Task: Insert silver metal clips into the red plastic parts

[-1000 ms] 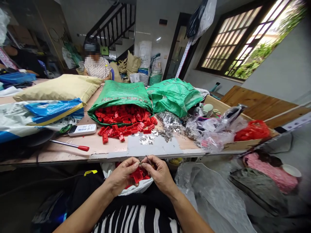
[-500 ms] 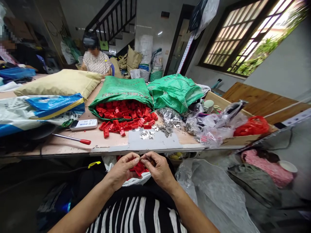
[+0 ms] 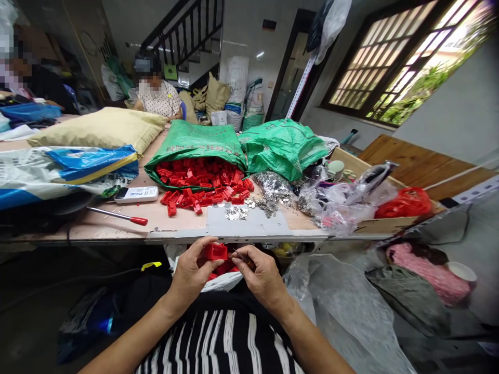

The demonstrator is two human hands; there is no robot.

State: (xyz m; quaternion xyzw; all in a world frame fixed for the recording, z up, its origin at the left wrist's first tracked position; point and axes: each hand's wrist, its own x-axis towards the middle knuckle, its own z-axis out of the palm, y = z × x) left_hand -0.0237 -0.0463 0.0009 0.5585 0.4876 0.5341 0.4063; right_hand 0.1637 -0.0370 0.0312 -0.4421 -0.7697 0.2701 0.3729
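Red plastic piece [image 3: 216, 252] clamped in the left hand [image 3: 191, 267], thin tool [image 3: 245, 258] pinched in the right hand [image 3: 260, 272].

From my end, I had the left fingers closed on the piece above a white bag [image 3: 228, 282], and the right fingers together on the tool, its tip near the piece; I could not tell whether they touched. I judged the step to be handwork on this single piece, and the next move seemed to call for a steady left grip and a fine right approach. On the table [image 3: 187, 223], red pieces [image 3: 202, 175] spilled from a green sack [image 3: 198, 136], with silver bits [image 3: 236, 213] lying on a grey sheet [image 3: 249, 224]. Beyond, a co-worker [image 3: 161, 101] sat before a staircase [image 3: 191, 34]; a barred window [image 3: 378, 67] stood rightward.
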